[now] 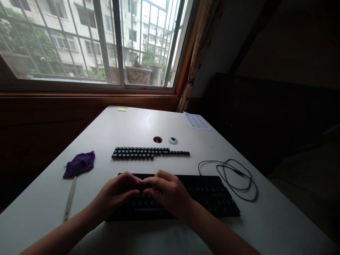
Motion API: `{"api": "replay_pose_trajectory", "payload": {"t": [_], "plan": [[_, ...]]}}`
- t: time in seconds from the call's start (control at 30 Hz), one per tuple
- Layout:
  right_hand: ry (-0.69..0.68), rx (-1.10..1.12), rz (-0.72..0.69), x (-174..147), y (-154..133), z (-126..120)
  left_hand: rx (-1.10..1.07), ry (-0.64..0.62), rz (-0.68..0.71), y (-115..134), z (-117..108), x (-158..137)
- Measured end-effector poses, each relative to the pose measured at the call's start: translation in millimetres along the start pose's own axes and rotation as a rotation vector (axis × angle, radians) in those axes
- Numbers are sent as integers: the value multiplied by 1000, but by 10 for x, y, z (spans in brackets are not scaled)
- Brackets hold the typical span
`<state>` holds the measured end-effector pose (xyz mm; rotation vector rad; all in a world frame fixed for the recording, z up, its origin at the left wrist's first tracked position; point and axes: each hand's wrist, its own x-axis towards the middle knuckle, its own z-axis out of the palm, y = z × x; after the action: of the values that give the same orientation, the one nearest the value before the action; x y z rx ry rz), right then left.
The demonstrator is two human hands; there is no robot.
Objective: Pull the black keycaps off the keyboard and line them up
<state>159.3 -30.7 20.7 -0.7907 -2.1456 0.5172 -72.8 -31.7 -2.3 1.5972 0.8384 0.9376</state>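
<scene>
A black keyboard [207,198] lies across the near part of the desk. Over its left half, my left hand [118,191] and my right hand [168,191] meet, fingertips almost touching. Both hands are closed, thumb and fingers drawn together around a small dark spot just above the keys. What they pinch there is too small and dark to name. Behind the keyboard, loose black keycaps [132,152] stand in neat rows, with a single line of smaller ones running off to the right. The keys beneath my hands are partly hidden.
Left of the keyboard lies a purple cloth [79,164] touching a pale thin handle [70,200]. A black cable [251,180] coils at the right. Farther back are a cable hole [157,140], its round cover [173,140], a printed sheet [198,121] and yellow sticky notes [122,109].
</scene>
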Motion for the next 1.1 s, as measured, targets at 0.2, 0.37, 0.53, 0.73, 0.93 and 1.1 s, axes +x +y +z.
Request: {"api": "replay_pose_trajectory", "payload": {"t": [0.2,0.37,0.53,0.73,0.93,1.1], "plan": [[-10,-23,-18,45,12,22,-19,-8,5,-5,-3,-4],[-79,-86,-29,88,-2,-2,7,-3,-10,2,-1,-12],[-27,-124,-40,233,197,-122,121,88,24,23,-51,18],[-64,-331,171,479,733,-343,454,172,268,-30,-181,42],[-209,-478,276,440,1013,-241,713,45,461,-41,-161,57],[-215,-522,295,391,1061,-197,777,-65,429,-105,-160,59]]}}
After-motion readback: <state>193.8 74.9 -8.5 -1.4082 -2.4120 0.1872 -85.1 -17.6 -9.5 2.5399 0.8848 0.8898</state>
